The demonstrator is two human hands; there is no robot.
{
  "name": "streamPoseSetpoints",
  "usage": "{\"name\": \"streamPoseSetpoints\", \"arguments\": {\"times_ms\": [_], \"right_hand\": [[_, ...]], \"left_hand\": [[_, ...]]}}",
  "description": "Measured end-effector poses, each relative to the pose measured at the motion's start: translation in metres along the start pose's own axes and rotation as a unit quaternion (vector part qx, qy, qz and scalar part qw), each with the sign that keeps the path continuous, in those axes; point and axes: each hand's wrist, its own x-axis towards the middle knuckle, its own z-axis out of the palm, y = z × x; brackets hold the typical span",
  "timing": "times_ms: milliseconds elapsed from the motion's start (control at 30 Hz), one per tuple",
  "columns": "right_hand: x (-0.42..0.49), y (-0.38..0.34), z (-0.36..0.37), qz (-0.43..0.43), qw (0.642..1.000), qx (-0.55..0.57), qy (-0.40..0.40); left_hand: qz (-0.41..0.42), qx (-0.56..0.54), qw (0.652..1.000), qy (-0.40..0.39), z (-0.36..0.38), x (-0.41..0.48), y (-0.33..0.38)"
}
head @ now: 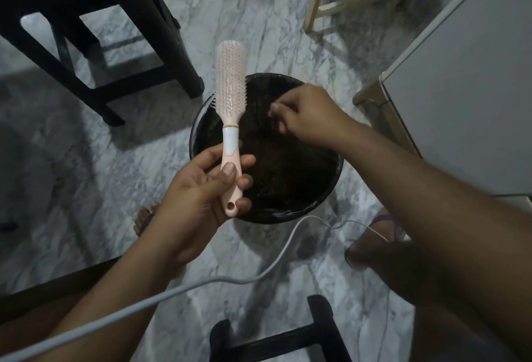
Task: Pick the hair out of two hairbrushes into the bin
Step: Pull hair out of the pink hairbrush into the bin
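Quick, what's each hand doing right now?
Left hand: holding the pink hairbrush by its handle.
Right hand: fingers pinched shut over the black bin; no hair discernible.

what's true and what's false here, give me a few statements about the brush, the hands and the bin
1. The left hand grips the pink hairbrush by its handle. True.
2. The right hand rests flat on the floor. False: it is over the black bin, fingers curled.
3. The brush's bristles face the camera. True.
4. The bin stands on a table. False: it stands on the marble floor.
5. A white cable crosses the lower part of the view. True.
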Motion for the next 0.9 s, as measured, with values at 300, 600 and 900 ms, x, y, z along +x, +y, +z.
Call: {"name": "streamPoseSetpoints", "arguments": {"times_ms": [300, 600, 900], "right_hand": [[-0.007, 0.013, 0.020, 0.080, 0.958, -0.194, -0.196], [-0.003, 0.005, 0.004, 0.010, 1.000, -0.022, -0.018], [0.000, 0.006, -0.004, -0.004, 0.999, -0.033, 0.031]], "left_hand": [[0.013, -0.010, 1.000, 0.001, -0.002, 0.001, 0.008], [-0.003, -0.003, 1.000, 0.000, -0.002, 0.000, 0.004], [-0.011, 0.008, 1.000, -0.002, -0.004, 0.004, -0.001]]}}
